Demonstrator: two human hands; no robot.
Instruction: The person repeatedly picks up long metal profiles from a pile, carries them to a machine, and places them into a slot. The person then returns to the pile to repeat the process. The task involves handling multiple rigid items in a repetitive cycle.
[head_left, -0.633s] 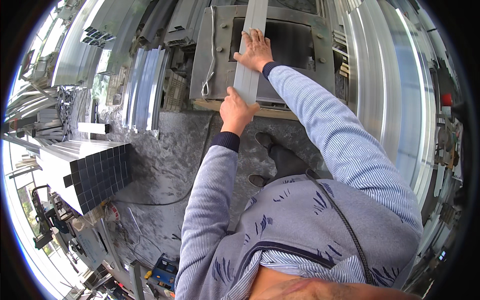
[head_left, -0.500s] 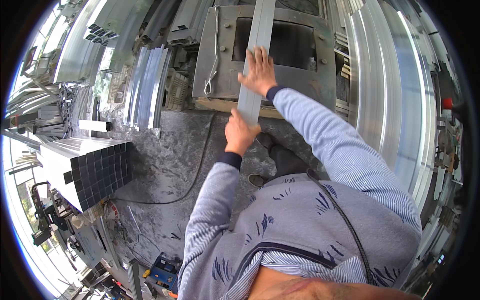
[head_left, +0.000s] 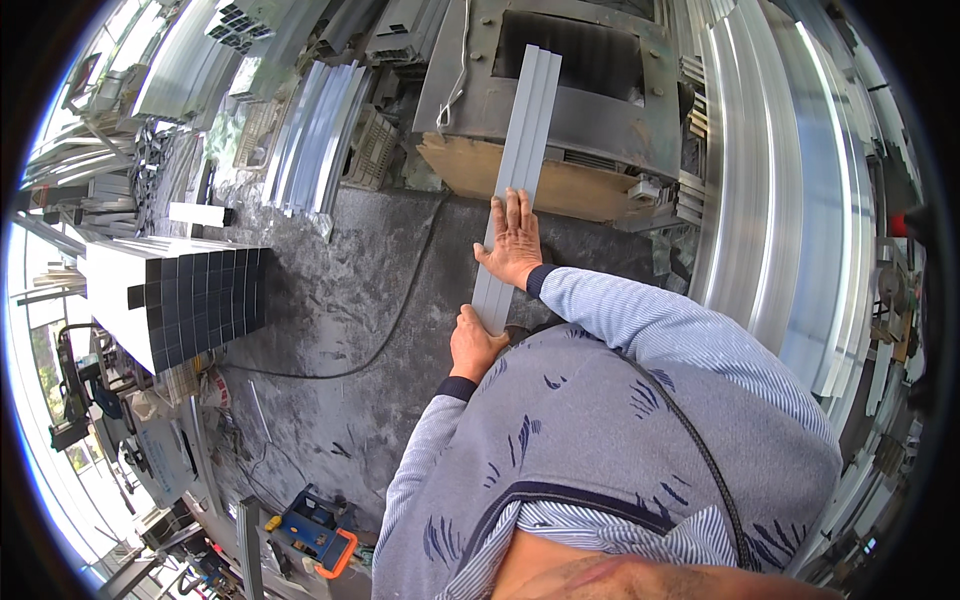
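A long, pale grey metal profile (head_left: 522,125) with lengthwise ridges slants away from my body, its far end over the dark opening of a grey metal machine (head_left: 600,125). My left hand (head_left: 476,343) is closed around the profile's near end, close to my waist, thumb across to the right. Farther up, my right hand (head_left: 514,240) lies on the profile's top face, fingers stretched along it and thumb out toward its left edge. The undersides of the profile and of both hands are hidden.
Long metal profiles (head_left: 760,190) are stacked at the right. At the left stands a block of bundled square tubes (head_left: 205,300). A black cable (head_left: 400,315) crosses the grey floor. A blue toolbox (head_left: 312,530) with an orange handle is at the lower left.
The profile has come back toward my body, and its far end now shows. Both hands have moved nearer to me with it. The machine appears higher in the view.
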